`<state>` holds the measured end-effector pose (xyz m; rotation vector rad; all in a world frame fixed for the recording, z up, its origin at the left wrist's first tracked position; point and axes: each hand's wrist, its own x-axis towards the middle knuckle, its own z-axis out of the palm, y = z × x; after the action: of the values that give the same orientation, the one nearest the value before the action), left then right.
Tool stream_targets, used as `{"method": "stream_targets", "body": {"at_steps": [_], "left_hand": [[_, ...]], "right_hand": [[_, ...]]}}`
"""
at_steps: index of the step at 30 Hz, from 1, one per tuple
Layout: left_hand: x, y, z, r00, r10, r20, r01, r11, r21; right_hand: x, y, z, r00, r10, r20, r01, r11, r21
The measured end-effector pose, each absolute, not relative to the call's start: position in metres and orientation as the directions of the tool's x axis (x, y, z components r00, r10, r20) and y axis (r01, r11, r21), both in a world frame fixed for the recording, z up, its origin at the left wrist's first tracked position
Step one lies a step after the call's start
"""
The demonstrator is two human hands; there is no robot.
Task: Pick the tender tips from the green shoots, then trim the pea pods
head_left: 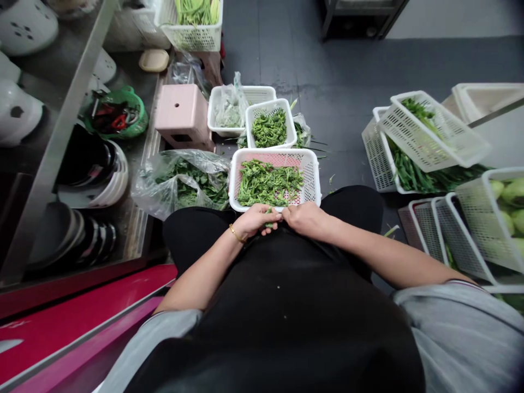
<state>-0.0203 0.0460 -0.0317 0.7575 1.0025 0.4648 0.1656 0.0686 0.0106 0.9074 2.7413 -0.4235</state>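
My left hand (258,219), with a gold bracelet at its wrist, is closed on a small piece of leafy green vegetable (269,218). Meeting it at the fingertips is my right hand (306,218), its fingers pinched together over something too small or hidden to name. Both hands are over my lap at the near rim of a white plastic basket (315,180), which holds a heap of cut leafy greens (266,184). Left of that basket lies a clear plastic bag (158,188) full of longer leafy greens (196,188).
Behind stands a smaller white basket (292,134) of greens, beside a white tub (262,94) with a bagged bundle. A pink stool (182,106) is at left, near shelves of bowls (118,177). Baskets of vegetables (434,136) stack at right; loose scraps (331,178) dot the floor.
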Motion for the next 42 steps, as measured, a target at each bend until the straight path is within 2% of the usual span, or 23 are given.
{"method": "stream_targets", "body": {"at_steps": [2,3,5,7,8,9,11,12,13,14,16,18,21,23,26,28,31,33,35,37,39,41,42], "left_hand": [[-0.018,0.038,-0.030,0.439,0.688,-0.578,-0.022,0.651,0.759],[-0.016,0.033,-0.028,0.416,0.728,-0.545,-0.072,0.624,0.778],[-0.012,0.025,-0.019,0.359,0.833,-0.421,-0.216,0.513,0.831],[-0.010,0.019,-0.008,0.312,0.908,-0.280,-0.279,0.370,0.886],[-0.012,0.018,-0.003,0.318,0.920,-0.227,-0.264,0.317,0.911],[-0.015,0.018,0.001,0.338,0.921,-0.196,-0.244,0.286,0.927],[-0.027,0.024,0.006,0.350,0.919,-0.180,-0.275,0.284,0.919],[-0.034,0.028,0.005,0.331,0.926,-0.181,-0.336,0.294,0.895],[-0.042,0.033,0.003,0.292,0.938,-0.186,-0.411,0.299,0.861],[-0.048,0.039,0.000,0.243,0.950,-0.196,-0.478,0.294,0.828],[-0.057,0.052,-0.008,0.170,0.957,-0.235,-0.538,0.289,0.792],[-0.058,0.064,-0.014,0.152,0.943,-0.294,-0.521,0.330,0.787],[-0.052,0.079,-0.021,0.191,0.904,-0.381,-0.452,0.426,0.784],[-0.048,0.087,-0.026,0.207,0.884,-0.418,-0.405,0.467,0.786],[-0.042,0.095,-0.035,0.181,0.873,-0.454,-0.321,0.488,0.811],[-0.036,0.098,-0.040,0.137,0.861,-0.490,-0.249,0.509,0.824],[-0.023,0.098,-0.042,0.108,0.852,-0.513,-0.195,0.524,0.829],[-0.018,0.096,-0.039,0.119,0.870,-0.478,-0.210,0.493,0.845],[-0.020,0.094,-0.035,0.129,0.881,-0.455,-0.229,0.473,0.851],[-0.027,0.092,-0.031,0.183,0.859,-0.478,-0.247,0.511,0.823],[-0.037,0.089,-0.030,0.270,0.819,-0.506,-0.281,0.570,0.772],[-0.044,0.085,-0.031,0.340,0.797,-0.499,-0.337,0.598,0.727],[-0.046,0.084,-0.031,0.362,0.797,-0.483,-0.368,0.599,0.712]], "right_hand": [[0.164,0.062,0.009,-0.754,0.587,-0.294,0.652,0.723,-0.228],[0.163,0.060,0.009,-0.740,0.619,-0.263,0.673,0.675,-0.304],[0.160,0.058,0.011,-0.697,0.692,-0.186,0.651,0.502,-0.569],[0.161,0.057,0.014,-0.650,0.744,-0.155,0.466,0.229,-0.855],[0.165,0.056,0.015,-0.645,0.745,-0.172,0.340,0.079,-0.937],[0.171,0.057,0.017,-0.668,0.714,-0.209,0.241,-0.058,-0.969],[0.190,0.063,0.021,-0.779,0.550,-0.302,0.223,-0.207,-0.953],[0.202,0.068,0.023,-0.826,0.444,-0.347,0.294,-0.186,-0.938],[0.213,0.076,0.026,-0.843,0.357,-0.402,0.393,-0.101,-0.914],[0.222,0.085,0.028,-0.828,0.327,-0.456,0.491,0.028,-0.871],[0.228,0.107,0.028,-0.750,0.401,-0.526,0.643,0.258,-0.721],[0.214,0.127,0.017,-0.644,0.548,-0.533,0.756,0.353,-0.551],[0.171,0.150,-0.019,-0.451,0.720,-0.527,0.892,0.339,-0.301],[0.145,0.160,-0.044,-0.358,0.730,-0.582,0.934,0.291,-0.208],[0.131,0.168,-0.061,-0.334,0.711,-0.619,0.943,0.251,-0.220],[0.136,0.168,-0.053,-0.400,0.708,-0.582,0.908,0.219,-0.357],[0.146,0.160,-0.024,-0.529,0.750,-0.398,0.759,0.208,-0.617],[0.151,0.153,-0.004,-0.595,0.745,-0.301,0.667,0.248,-0.702],[0.155,0.148,0.006,-0.627,0.721,-0.294,0.635,0.255,-0.729],[0.161,0.148,0.004,-0.585,0.731,-0.351,0.712,0.255,-0.654],[0.164,0.150,-0.010,-0.482,0.749,-0.455,0.854,0.284,-0.436],[0.164,0.153,-0.030,-0.408,0.683,-0.605,0.911,0.353,-0.216],[0.162,0.156,-0.039,-0.387,0.631,-0.672,0.907,0.391,-0.155]]}}
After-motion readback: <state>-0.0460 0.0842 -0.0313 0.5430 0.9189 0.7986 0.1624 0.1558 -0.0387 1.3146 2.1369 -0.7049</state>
